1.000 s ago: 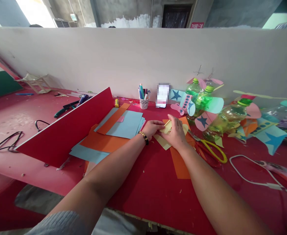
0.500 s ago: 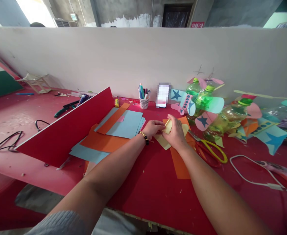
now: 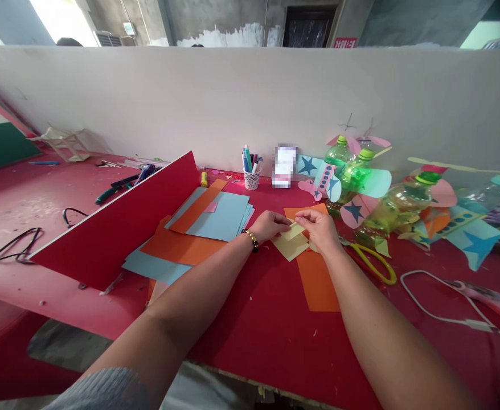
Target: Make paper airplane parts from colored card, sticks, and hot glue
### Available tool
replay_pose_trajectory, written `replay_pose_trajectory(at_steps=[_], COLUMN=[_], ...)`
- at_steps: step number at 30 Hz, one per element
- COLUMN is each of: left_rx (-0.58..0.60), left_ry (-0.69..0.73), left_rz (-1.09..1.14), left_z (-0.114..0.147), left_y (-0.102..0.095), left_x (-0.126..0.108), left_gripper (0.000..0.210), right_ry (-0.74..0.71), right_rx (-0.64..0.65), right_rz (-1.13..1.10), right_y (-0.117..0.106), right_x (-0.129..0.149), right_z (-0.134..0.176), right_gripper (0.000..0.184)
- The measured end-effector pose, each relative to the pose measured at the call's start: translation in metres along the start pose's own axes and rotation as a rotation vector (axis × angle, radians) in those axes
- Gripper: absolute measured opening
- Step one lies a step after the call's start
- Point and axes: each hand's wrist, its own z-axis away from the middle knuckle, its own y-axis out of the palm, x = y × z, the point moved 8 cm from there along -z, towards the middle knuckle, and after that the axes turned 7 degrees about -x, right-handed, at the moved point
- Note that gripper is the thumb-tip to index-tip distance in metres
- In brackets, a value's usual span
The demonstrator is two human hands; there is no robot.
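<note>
Both my hands meet over pale yellow paper pieces (image 3: pixel 290 246) lying on the red table (image 3: pixel 250 319). My left hand (image 3: pixel 269 225), with a beaded bracelet at the wrist, pinches a yellow piece at its left edge. My right hand (image 3: pixel 320 228) grips the same yellow paper from the right, fingers curled over it. An orange paper strip (image 3: pixel 318 279) lies under and in front of the yellow pieces.
Blue and orange sheets (image 3: pixel 216 219) are stacked to the left, beside a tilted red board (image 3: pixel 117 228). Yellow-handled scissors (image 3: pixel 372 262) lie right of my hand. Green bottle planes (image 3: pixel 352 176), a pen cup (image 3: pixel 250 171), a white cable (image 3: pixel 442 302) and a white partition behind.
My right hand has moved slightly right and lowered, turning palm down over the yellow paper. The paper piece that was lifted between my fingers now lies closer to the table.
</note>
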Motion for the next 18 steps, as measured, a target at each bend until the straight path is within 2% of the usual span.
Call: replay_pose_trajectory(at_steps=[13, 18], left_rx=[-0.006, -0.006], left_ry=[0.053, 0.059], left_rz=[-0.159, -0.192], left_z=[-0.0009, -0.0014], left_y=[-0.0020, -0.0035], left_x=[-0.0035, -0.0026], left_gripper=[0.022, 0.022], right_ry=[0.022, 0.072], right_rx=[0.011, 0.031], right_rz=[0.037, 0.017], right_y=[-0.0016, -0.0003], right_x=[0.0038, 0.0032], right_z=[0.0002, 0.0029], right_gripper=[0.034, 0.035])
